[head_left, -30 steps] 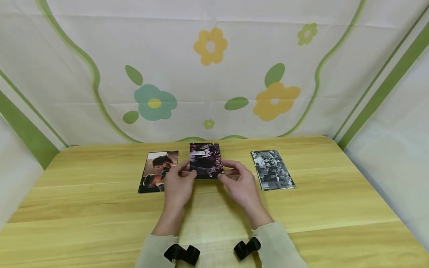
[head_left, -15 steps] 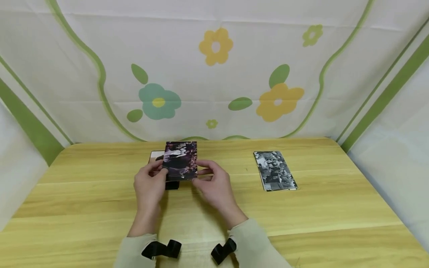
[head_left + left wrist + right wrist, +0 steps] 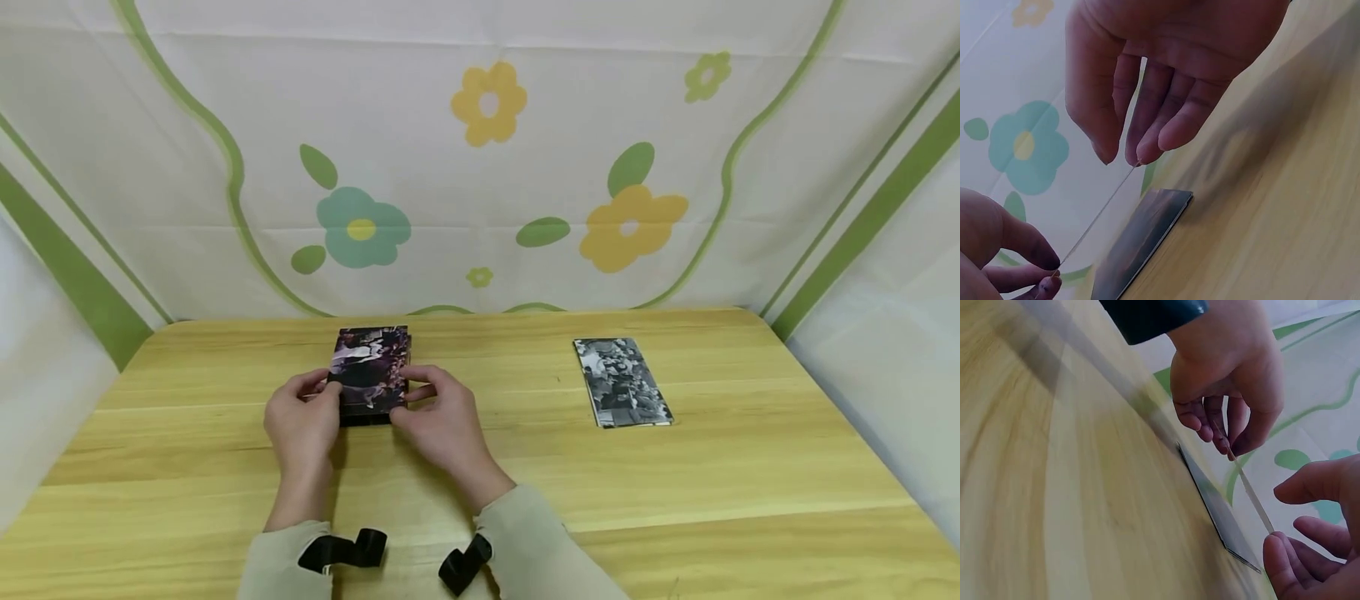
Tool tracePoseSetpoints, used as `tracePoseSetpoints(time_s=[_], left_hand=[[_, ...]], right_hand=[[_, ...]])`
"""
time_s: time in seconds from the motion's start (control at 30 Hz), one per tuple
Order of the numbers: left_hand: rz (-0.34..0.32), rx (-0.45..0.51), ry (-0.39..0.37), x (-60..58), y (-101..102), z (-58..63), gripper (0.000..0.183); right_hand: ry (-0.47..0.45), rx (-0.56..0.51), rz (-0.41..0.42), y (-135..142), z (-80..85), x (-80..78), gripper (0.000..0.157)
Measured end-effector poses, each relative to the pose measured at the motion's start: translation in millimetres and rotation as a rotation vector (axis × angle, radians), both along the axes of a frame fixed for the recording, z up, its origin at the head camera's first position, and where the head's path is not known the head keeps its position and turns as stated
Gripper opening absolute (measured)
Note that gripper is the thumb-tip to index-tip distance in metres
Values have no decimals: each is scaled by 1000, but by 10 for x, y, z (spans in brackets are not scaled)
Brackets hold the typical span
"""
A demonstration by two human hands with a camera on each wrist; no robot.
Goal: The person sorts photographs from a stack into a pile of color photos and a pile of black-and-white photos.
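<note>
Both hands hold a colour photo print [image 3: 369,367] by its side edges in the head view. My left hand [image 3: 303,425] pinches the left edge, thumb on the picture side. At the opposite edge, my right hand [image 3: 442,425] grips near the lower right corner. The print covers most of another photo stack [image 3: 365,420], whose dark lower edge shows. From the left wrist, the print [image 3: 1097,215] appears edge-on, thin and pale, above the flat stack [image 3: 1141,240]. The right wrist view likewise shows a gap between the print [image 3: 1252,490] and the stack [image 3: 1216,503].
A stack of black-and-white photos [image 3: 624,383] lies on the wooden table [image 3: 712,475] at the right. Behind the table hangs a white cloth [image 3: 480,175] printed with flowers. Black straps [image 3: 341,552] with small devices sit around the beige sleeves [image 3: 281,562].
Both hands have carried the photo print leftward from the middle of the table, over the left stack, and then lowered it closer to that stack. The black-and-white stack has stayed put.
</note>
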State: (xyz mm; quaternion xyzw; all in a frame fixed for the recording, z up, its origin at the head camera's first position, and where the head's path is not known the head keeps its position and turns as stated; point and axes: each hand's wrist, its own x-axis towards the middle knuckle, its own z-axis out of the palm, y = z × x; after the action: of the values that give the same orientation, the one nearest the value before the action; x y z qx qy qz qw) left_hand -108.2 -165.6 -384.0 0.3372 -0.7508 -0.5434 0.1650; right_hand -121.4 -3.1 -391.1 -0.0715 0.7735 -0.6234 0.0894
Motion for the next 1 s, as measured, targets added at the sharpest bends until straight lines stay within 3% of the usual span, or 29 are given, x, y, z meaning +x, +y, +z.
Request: tracePoseSetpoints(time_s=[0.53,0.87,1.0], left_hand=[[-69,-70,-31,-31,-50,-150,35],[-73,-150,-72,-13,-113,-192,38],[-75,-183,-43,-8,-117,-173,40]], right_hand=[[-24,85,-38,-69,-84,16,53],[-24,121,-3,-108,-78,5,58],[6,163,26,-65,-53,-5,58]])
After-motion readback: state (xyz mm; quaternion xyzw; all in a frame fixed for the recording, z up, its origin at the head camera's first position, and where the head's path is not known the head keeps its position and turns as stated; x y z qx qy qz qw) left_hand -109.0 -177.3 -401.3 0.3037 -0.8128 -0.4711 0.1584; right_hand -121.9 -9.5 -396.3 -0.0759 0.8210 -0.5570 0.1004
